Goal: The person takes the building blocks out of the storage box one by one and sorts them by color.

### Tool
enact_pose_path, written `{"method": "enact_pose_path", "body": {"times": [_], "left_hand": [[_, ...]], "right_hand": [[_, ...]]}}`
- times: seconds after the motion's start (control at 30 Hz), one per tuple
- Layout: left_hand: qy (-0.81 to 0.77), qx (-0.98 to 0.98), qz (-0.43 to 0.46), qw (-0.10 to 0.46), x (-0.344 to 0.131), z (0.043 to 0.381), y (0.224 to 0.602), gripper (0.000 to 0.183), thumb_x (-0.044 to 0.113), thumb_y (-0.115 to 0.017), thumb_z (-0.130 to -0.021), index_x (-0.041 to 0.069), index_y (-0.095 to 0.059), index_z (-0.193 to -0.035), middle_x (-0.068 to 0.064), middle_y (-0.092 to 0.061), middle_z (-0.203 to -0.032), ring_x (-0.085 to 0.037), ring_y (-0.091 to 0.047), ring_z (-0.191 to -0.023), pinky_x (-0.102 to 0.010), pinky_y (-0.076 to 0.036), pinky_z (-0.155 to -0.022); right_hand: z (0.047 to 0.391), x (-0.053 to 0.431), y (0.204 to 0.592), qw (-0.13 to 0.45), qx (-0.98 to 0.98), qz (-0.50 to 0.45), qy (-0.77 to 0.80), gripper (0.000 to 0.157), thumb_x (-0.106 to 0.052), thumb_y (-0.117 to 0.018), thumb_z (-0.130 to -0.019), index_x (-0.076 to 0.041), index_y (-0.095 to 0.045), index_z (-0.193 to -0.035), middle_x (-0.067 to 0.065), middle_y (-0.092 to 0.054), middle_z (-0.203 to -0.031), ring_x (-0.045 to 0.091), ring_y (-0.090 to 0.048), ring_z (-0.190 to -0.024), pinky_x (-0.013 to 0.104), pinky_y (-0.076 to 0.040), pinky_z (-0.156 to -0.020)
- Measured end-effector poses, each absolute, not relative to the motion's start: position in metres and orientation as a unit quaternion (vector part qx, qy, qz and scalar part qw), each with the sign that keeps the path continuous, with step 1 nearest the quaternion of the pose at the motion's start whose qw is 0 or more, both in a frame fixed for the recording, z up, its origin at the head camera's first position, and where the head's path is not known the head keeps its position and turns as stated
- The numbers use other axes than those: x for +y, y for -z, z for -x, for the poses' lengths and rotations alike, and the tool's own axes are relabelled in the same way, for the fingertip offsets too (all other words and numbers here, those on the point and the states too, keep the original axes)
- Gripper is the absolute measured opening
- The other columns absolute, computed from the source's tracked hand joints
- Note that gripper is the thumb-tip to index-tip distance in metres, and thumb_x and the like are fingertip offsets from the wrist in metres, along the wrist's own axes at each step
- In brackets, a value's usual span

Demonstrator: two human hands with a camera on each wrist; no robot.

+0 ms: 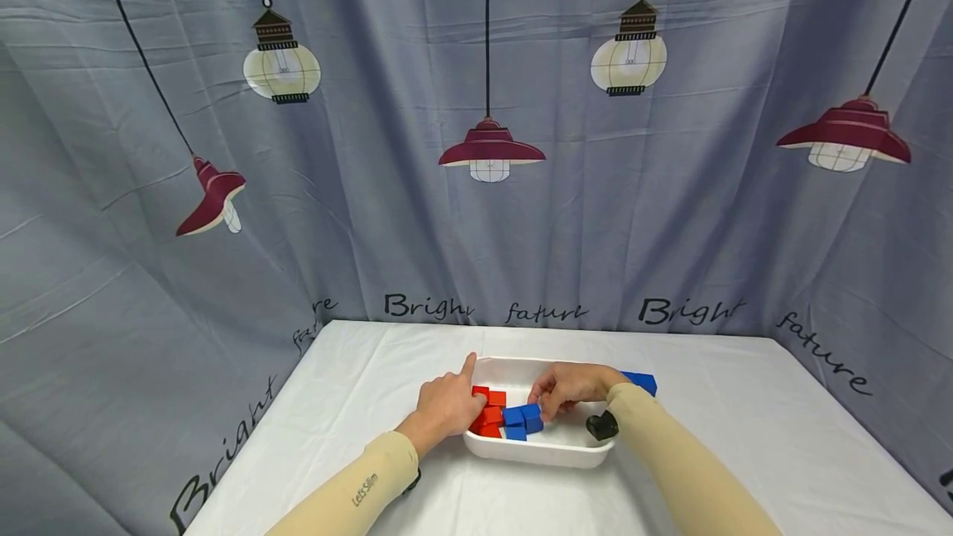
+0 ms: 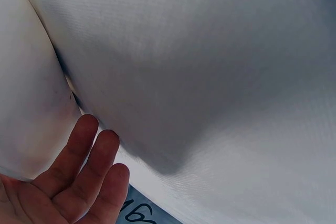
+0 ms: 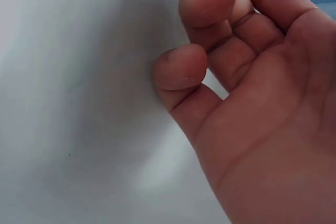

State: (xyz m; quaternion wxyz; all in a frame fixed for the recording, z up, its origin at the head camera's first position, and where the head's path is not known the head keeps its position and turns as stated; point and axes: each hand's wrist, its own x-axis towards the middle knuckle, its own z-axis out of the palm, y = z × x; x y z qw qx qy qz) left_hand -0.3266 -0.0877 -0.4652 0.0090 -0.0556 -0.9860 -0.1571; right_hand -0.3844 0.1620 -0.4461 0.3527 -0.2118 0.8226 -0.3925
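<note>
A white tray point(image 1: 551, 455) stands on the table with several red blocks point(image 1: 491, 416) along its left end. Several blue blocks point(image 1: 514, 432) lie against them on the right. My left hand point(image 1: 447, 404) is at the tray's left rim, thumb over the edge by the red blocks and index finger pointing away. In the left wrist view, three fingers point(image 2: 86, 169) lie straight by the outer wall. Reaching inside the tray, my right hand point(image 1: 573, 385) has bent fingers at the rightmost blue block point(image 1: 532, 418); the right wrist view hides the contact.
Behind my right wrist, a blue object point(image 1: 642, 383) shows just beyond the tray's right side. A small black device point(image 1: 601, 425) is at the right wrist, over the tray's right end. The white-covered table point(image 1: 387, 354) ends at a grey curtain point(image 1: 417, 230).
</note>
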Motion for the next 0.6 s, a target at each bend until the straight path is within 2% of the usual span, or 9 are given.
{"method": "enact_pose_path", "body": {"times": [0.27,0.6], "left_hand": [[0.159,-0.986,0.057,0.008,-0.086,0.327,0.465,0.074,0.037,-0.059,-0.092,0.015,-0.032,-0.157,-0.010,-0.071,-0.101,-0.025,-0.061,-0.081,-0.047,-0.052,-0.082],[0.158,-0.986,0.057,0.013,-0.088,0.326,0.466,0.073,0.039,-0.057,-0.092,0.015,-0.033,-0.157,-0.010,-0.070,-0.097,-0.025,-0.061,-0.079,-0.046,-0.051,-0.081]], "right_hand": [[0.387,0.164,0.440,0.317,0.848,0.198,0.375,0.025,-0.013,-0.079,-0.076,-0.012,-0.077,-0.101,0.000,-0.054,-0.065,0.016,-0.049,-0.066,0.027,-0.036,-0.064],[0.389,0.175,0.418,0.298,0.849,0.224,0.374,0.020,-0.012,-0.075,-0.082,-0.008,-0.076,-0.101,0.001,-0.055,-0.065,0.015,-0.046,-0.060,0.029,-0.039,-0.069]]}}
